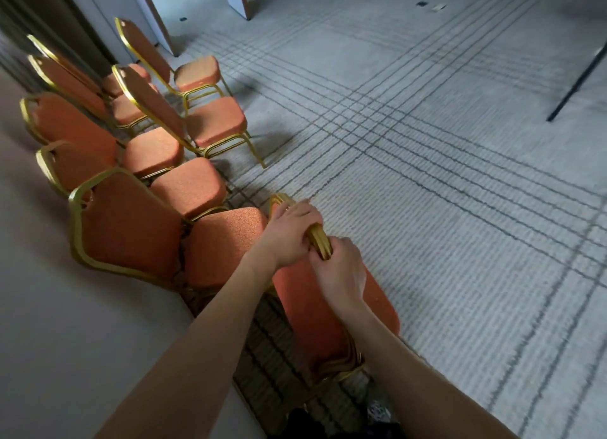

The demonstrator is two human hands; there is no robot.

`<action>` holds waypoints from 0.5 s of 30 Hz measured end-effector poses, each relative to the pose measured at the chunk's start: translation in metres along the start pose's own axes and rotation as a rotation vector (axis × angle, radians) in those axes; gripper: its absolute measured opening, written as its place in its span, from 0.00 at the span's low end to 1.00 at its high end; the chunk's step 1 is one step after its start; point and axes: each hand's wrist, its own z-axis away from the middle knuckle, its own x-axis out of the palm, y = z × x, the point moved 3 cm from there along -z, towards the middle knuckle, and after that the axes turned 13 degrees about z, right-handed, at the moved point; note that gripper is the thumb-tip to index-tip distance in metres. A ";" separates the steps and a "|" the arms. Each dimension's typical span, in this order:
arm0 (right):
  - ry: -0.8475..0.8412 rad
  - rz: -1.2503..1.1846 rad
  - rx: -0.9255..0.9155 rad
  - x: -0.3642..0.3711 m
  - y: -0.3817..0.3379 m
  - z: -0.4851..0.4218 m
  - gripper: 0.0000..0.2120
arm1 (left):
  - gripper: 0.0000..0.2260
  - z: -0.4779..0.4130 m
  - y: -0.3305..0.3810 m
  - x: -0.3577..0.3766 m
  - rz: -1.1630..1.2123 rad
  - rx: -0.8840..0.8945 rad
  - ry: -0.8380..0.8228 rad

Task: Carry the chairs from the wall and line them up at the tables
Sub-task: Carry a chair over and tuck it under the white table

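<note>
Orange-padded, gold-framed chair (328,314): left hand (292,231) and right hand (341,271) fingers curl round its top rail (320,245); best lifted evenly, clear of the neighbouring orange chairs (131,225).

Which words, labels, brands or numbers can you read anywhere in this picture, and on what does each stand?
None can be read: the held chair, the chairs by the wall and the carpet show no text. The far floor plates are too small and blurred to tell.
</note>
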 end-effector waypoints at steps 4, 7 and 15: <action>0.013 0.210 0.089 0.009 0.004 0.002 0.12 | 0.06 -0.023 -0.006 0.005 -0.070 0.096 0.004; 0.012 0.229 0.088 0.011 -0.002 -0.001 0.10 | 0.05 -0.034 -0.017 0.004 -0.076 0.060 0.011; 0.055 0.341 0.011 0.023 -0.035 -0.025 0.08 | 0.08 -0.035 -0.058 -0.010 0.030 0.002 0.133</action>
